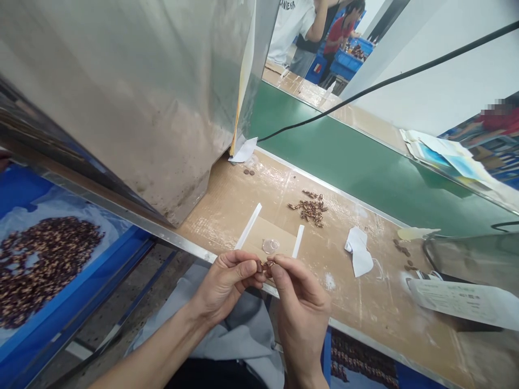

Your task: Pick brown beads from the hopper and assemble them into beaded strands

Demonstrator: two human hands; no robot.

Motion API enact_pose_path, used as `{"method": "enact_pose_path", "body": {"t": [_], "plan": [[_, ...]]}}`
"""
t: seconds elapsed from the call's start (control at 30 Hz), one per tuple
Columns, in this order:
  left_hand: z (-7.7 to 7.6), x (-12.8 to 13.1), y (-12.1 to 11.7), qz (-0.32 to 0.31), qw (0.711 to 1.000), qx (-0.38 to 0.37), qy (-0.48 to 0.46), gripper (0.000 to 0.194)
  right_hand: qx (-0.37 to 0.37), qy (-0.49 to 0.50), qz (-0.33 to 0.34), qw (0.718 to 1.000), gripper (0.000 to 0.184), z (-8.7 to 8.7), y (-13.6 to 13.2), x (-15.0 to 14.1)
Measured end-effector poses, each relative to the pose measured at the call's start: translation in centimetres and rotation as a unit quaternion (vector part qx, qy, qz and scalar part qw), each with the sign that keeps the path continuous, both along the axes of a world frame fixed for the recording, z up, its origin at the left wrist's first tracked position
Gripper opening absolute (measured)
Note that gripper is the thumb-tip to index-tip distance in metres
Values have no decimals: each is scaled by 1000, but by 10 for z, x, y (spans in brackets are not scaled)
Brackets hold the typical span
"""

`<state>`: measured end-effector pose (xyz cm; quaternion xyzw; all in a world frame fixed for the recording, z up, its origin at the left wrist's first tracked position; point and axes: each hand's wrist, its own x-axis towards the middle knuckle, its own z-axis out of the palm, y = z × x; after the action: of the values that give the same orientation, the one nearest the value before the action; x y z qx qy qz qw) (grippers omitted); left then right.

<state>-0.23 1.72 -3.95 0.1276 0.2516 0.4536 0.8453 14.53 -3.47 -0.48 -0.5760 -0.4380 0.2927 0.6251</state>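
Left hand (pixel 225 286) and right hand (pixel 300 310) pinching small glossy brown pieces (pixel 263 266) between fingertips. Coppery heap (pixel 310 208) on the rough cardboard (pixel 365 308) beyond.

Inspection finds the head-worn camera facing forward and down, close above the hands (pixel 229 283), with the counter (pixel 365 308) running diagonally across the view.

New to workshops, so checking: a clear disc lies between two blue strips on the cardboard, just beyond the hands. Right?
No: the two strips are white, not blue, as the head view shows. The clear disc lies between them on the cardboard, just beyond the left hand and right hand.
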Motion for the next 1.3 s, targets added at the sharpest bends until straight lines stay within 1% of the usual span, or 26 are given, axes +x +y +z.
{"method": "enact_pose_path", "body": {"t": [0.2,0.37,0.5,0.73,0.93,1.03,1.2,1.3], "plan": [[-1,0,0,1,1000,0,2,28,9,-23,7,1000,8,1,1,0],[1,0,0,0,1000,0,5,30,19,-38,11,999,6,4,1,1],[3,-1,0,3,1000,-2,6,30,26,-51,14,998,5,3,1,1],[11,-4,-2,3,999,-12,37,32,41,-85,19,995,6,2,-2,2],[22,-4,-3,-2,998,1,63,36,62,-113,30,991,18,5,-4,4],[25,-5,-2,0,998,0,70,37,72,-128,32,989,21,5,-5,4],[30,-5,-4,23,996,-15,86,38,105,-153,29,982,25,5,-5,2],[34,-3,-7,40,994,-11,104,40,120,-170,26,978,29,3,-5,0]]}}
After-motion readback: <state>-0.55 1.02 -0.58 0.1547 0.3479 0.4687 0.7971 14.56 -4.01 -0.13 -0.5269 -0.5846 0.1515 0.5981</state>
